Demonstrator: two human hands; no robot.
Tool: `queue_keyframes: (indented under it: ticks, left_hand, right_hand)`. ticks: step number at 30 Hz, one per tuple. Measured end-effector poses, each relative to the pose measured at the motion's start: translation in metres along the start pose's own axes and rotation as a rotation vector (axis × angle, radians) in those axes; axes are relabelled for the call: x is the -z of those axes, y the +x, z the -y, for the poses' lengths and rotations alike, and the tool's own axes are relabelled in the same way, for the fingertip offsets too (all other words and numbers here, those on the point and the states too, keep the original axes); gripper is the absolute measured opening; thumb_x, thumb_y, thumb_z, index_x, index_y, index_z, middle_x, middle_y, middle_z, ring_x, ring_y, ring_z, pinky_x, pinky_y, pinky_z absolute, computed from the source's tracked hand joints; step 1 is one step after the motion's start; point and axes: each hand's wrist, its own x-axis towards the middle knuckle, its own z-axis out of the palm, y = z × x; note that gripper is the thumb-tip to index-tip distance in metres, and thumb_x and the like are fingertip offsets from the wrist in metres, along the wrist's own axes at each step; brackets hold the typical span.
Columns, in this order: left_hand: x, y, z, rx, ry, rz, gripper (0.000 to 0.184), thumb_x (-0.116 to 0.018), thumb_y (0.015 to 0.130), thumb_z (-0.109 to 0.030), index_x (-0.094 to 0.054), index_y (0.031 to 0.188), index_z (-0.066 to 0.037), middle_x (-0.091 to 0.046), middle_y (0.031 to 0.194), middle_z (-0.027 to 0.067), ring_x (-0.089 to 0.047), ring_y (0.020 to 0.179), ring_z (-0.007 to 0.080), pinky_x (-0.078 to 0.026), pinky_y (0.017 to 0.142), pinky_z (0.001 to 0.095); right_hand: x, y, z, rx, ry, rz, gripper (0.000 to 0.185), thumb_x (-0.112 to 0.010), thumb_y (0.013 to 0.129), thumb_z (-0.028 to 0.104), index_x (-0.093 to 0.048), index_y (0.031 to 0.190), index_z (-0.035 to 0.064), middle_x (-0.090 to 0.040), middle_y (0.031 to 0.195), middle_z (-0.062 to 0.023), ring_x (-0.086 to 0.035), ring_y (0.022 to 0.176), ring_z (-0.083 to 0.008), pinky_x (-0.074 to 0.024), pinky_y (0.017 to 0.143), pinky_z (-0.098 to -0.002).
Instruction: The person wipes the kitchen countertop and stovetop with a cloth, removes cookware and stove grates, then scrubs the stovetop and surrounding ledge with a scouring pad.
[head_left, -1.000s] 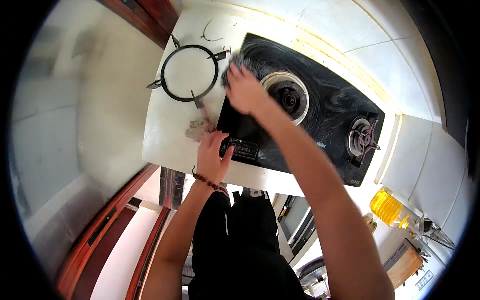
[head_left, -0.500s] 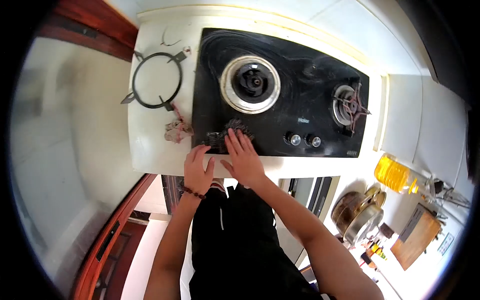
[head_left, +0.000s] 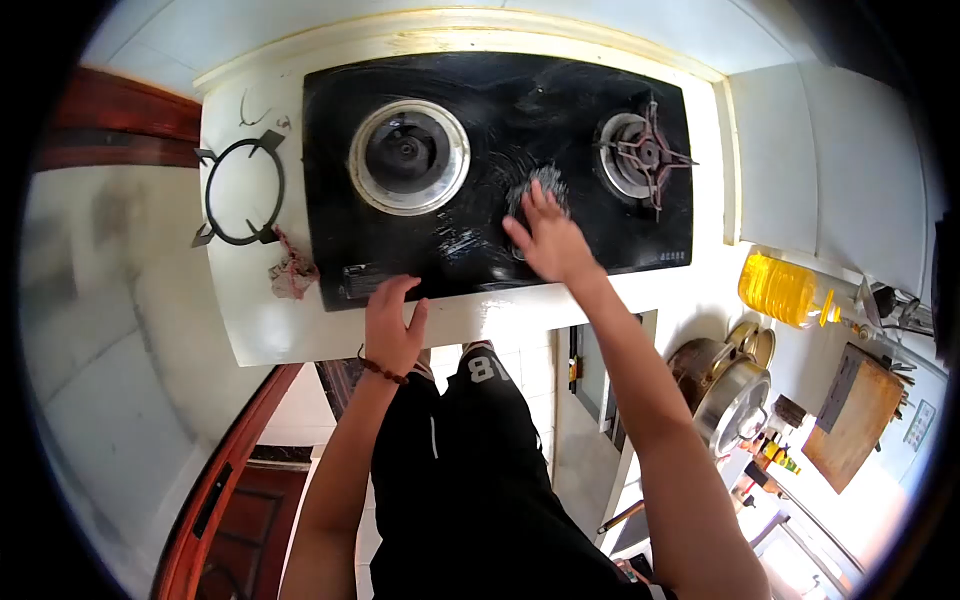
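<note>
Under the fingers of my right hand (head_left: 552, 238), a dark steel-wool-like scrubber (head_left: 538, 192) is pressed on the black glass cooktop (head_left: 500, 110), between the two burners. My left hand (head_left: 393, 325) rests at the cooktop's front edge with fingers apart and nothing in it. To the left on the glass is the large round burner (head_left: 409, 155) without a grate. The small burner (head_left: 645, 153) at the right carries its pronged support. Wet, soapy smears show on the glass around the scrubber.
A black ring grate (head_left: 213, 195) and a crumpled reddish-white cloth or bag (head_left: 292, 275) lie on the white counter (head_left: 270, 335) at the left. An oil bottle (head_left: 775, 288), pots (head_left: 722, 400) and a cutting board (head_left: 853, 425) stand at the right.
My right hand has moved with the scrubber to the right across the cooktop, between the burners. My left hand stays near the front edge. The view has shifted to the right.
</note>
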Motion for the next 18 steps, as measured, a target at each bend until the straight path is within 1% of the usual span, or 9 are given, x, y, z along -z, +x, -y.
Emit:
queue_keyframes:
  ticks: [1, 3, 6, 9, 10, 14, 16, 17, 18]
  left_hand:
    - [-0.006, 0.000, -0.003, 0.013, -0.009, 0.015, 0.033, -0.070, 0.095, -0.017, -0.067, 0.124, -0.003, -0.065, 0.129, 0.0191, -0.059, 0.122, 0.0398, -0.047, 0.106, 0.0465]
    - [-0.020, 0.000, -0.009, 0.019, -0.018, 0.019, 0.032, -0.070, 0.095, -0.017, -0.067, 0.124, -0.003, -0.065, 0.129, 0.0192, -0.060, 0.122, 0.0398, -0.048, 0.106, 0.0464]
    - [-0.038, 0.002, -0.027, -0.022, -0.035, 0.010, 0.032, -0.071, 0.092, -0.011, -0.066, 0.122, -0.005, -0.065, 0.127, 0.0189, -0.060, 0.119, 0.0407, -0.049, 0.102, 0.0481]
    - [-0.050, 0.008, -0.046, -0.029, -0.046, 0.037, 0.032, -0.071, 0.091, -0.011, -0.065, 0.122, -0.005, -0.065, 0.128, 0.0191, -0.060, 0.119, 0.0411, -0.049, 0.102, 0.0484]
    - [-0.055, 0.010, -0.048, -0.051, -0.045, 0.036, 0.033, -0.071, 0.091, -0.011, -0.065, 0.123, -0.004, -0.065, 0.128, 0.0191, -0.060, 0.118, 0.0411, -0.048, 0.101, 0.0486]
    - [-0.061, 0.009, -0.053, -0.063, -0.049, 0.029, 0.033, -0.071, 0.091, -0.011, -0.064, 0.123, -0.004, -0.065, 0.127, 0.0195, -0.059, 0.118, 0.0412, -0.048, 0.101, 0.0487]
    - [-0.059, 0.009, -0.053, -0.025, -0.021, 0.036, 0.032, -0.072, 0.094, -0.017, -0.068, 0.123, -0.004, -0.065, 0.128, 0.0176, -0.061, 0.121, 0.0381, -0.049, 0.104, 0.0450]
    - [-0.058, 0.010, -0.055, -0.031, -0.020, 0.031, 0.032, -0.072, 0.094, -0.017, -0.068, 0.123, -0.004, -0.065, 0.128, 0.0176, -0.061, 0.121, 0.0381, -0.049, 0.104, 0.0450]
    - [-0.058, 0.006, -0.056, -0.018, -0.011, 0.023, 0.031, -0.071, 0.094, -0.018, -0.068, 0.122, -0.004, -0.065, 0.128, 0.0177, -0.061, 0.121, 0.0381, -0.049, 0.104, 0.0449]
  right_hand:
    - [-0.011, -0.023, -0.006, 0.076, -0.022, -0.040, 0.073, -0.053, 0.104, 0.051, -0.050, 0.147, -0.0079, -0.039, 0.161, -0.0298, -0.045, 0.144, -0.0486, -0.0373, 0.120, -0.0482]
    - [-0.014, -0.050, 0.008, 0.074, -0.063, -0.064, 0.076, -0.056, 0.103, 0.050, -0.046, 0.148, -0.0109, -0.041, 0.158, -0.0325, -0.048, 0.140, -0.0498, -0.0376, 0.119, -0.0494]
    - [-0.021, -0.057, 0.013, 0.064, -0.044, -0.114, 0.080, -0.060, 0.102, 0.048, -0.042, 0.147, -0.0158, -0.042, 0.154, -0.0379, -0.047, 0.139, -0.0521, -0.0375, 0.119, -0.0511]
    - [-0.020, -0.063, 0.021, -0.048, 0.065, -0.103, 0.081, -0.060, 0.100, 0.050, -0.043, 0.147, -0.0147, -0.043, 0.155, -0.0353, -0.049, 0.138, -0.0514, -0.0365, 0.119, -0.0512]
    - [-0.030, -0.072, 0.019, -0.039, 0.052, -0.142, 0.080, -0.061, 0.102, 0.044, -0.038, 0.148, -0.0162, -0.042, 0.154, -0.0381, -0.048, 0.136, -0.0533, -0.0385, 0.117, -0.0523]
    - [-0.040, -0.098, 0.012, 0.013, 0.048, -0.177, 0.080, -0.063, 0.101, 0.043, -0.037, 0.148, -0.0167, -0.042, 0.153, -0.0379, -0.048, 0.135, -0.0545, -0.0376, 0.118, -0.0526]
    - [-0.042, -0.107, 0.011, -0.056, 0.062, -0.042, 0.084, -0.061, 0.101, 0.045, -0.034, 0.150, -0.0174, -0.034, 0.158, -0.0378, -0.041, 0.143, -0.0532, -0.0318, 0.122, -0.0528]
    - [-0.041, -0.117, 0.010, -0.053, 0.060, -0.049, 0.084, -0.061, 0.101, 0.045, -0.034, 0.150, -0.0174, -0.034, 0.158, -0.0378, -0.041, 0.143, -0.0532, -0.0318, 0.122, -0.0528]
    - [-0.040, -0.133, 0.008, -0.086, -0.014, 0.003, 0.087, -0.061, 0.101, 0.047, -0.032, 0.151, -0.0178, -0.028, 0.161, -0.0377, -0.035, 0.147, -0.0519, -0.0286, 0.124, -0.0528]
